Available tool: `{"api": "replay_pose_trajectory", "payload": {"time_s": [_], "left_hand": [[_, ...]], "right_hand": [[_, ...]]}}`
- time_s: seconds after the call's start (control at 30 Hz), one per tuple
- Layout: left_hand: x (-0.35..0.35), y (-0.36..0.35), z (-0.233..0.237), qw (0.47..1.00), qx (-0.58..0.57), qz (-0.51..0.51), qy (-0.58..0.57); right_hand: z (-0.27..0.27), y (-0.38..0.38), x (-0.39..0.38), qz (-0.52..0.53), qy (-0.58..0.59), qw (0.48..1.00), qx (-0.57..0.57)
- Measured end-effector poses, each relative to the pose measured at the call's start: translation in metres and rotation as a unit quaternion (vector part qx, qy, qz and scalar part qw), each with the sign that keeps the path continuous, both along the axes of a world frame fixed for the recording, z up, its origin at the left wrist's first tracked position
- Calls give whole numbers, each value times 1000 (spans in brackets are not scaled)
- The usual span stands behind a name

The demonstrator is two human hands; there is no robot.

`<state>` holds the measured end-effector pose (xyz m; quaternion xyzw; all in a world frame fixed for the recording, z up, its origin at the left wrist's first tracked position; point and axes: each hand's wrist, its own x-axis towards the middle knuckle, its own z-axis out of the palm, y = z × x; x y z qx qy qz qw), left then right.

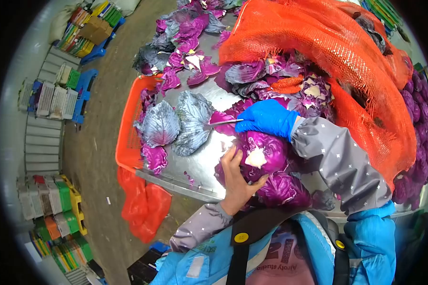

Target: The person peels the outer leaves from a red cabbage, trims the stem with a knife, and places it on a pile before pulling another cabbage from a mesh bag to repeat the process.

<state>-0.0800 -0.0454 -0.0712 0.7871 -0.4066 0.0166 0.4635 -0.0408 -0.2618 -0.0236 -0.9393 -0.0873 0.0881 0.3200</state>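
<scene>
My bare left hand (238, 176) is closed around the near left side of a red cabbage (272, 151), whose pale cut stem faces up. In a blue glove, my right hand (266, 119) grips a knife (223, 122) just above that cabbage, the blade pointing left over loose leaves. Under the blade lies a large grey-purple outer leaf (193, 121), with another leaf (161, 124) to its left. A second red cabbage (284, 189) sits close to my body, below the held one. The knife's handle is hidden inside the glove.
An orange mesh sack (318, 35) with cabbages covers the table's right side. An orange crate (128, 123) of leaves stands at the left edge, above a red mesh bag (145, 204). More leaves (190, 33) lie at the back. Stacked crates (57, 99) line the floor at left.
</scene>
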Motion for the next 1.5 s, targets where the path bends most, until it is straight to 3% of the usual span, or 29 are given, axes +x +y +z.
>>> {"api": "replay_pose_trajectory", "payload": {"time_s": [0.13,0.23,0.4,0.47,0.53,0.6,0.63,0.67,0.7,0.73,0.8,0.93,1.0,1.13,1.23,1.27,1.37,1.43,1.47,1.5], "left_hand": [[-6,1,-1,1000,-5,11,14],[-12,3,-4,999,-18,-11,-41],[-3,0,15,999,-5,-4,43],[5,-9,35,999,13,-8,-36],[15,-31,61,997,22,-20,-68],[18,-55,76,979,158,-60,-118],[19,-61,67,970,191,-73,-130],[21,-61,63,969,191,-77,-133],[22,-59,60,972,185,-93,-114],[21,-56,58,974,180,-106,-91],[16,-41,58,974,176,-99,-105],[14,8,47,978,142,-102,-115],[20,21,51,994,90,-52,29],[27,5,54,993,90,-46,68],[28,-1,61,989,127,-37,73],[30,-1,62,987,143,-31,63],[40,7,55,982,131,-40,126],[49,11,55,982,115,-14,152],[59,16,42,980,69,-17,185],[65,18,43,952,2,-25,306]], "right_hand": [[-14,-2,11,-83,-32,995,-42],[-32,-15,13,-197,29,980,-29],[-18,-13,-8,-178,37,979,90],[-11,-4,-27,-191,-83,974,94],[-23,-8,-33,-205,-56,970,116],[-41,-18,-29,-197,-38,949,245],[-49,-23,-30,-195,9,907,372],[-60,-22,-28,-198,5,906,373],[-70,-18,-27,-245,-79,944,206],[-80,-14,-30,-281,-155,947,31],[-75,-8,-33,-238,-167,955,-54],[-83,-8,-32,-243,-157,954,-73],[-79,-9,-34,-236,-127,961,-71],[-52,0,-39,-238,-189,952,-28],[-7,27,-62,-330,-111,922,167],[2,35,-74,-341,-79,919,183],[-21,58,-105,-365,-32,892,265],[-58,70,-120,-412,15,797,442],[-68,66,-121,-411,14,796,443],[-75,61,-122,-424,13,794,435]]}}
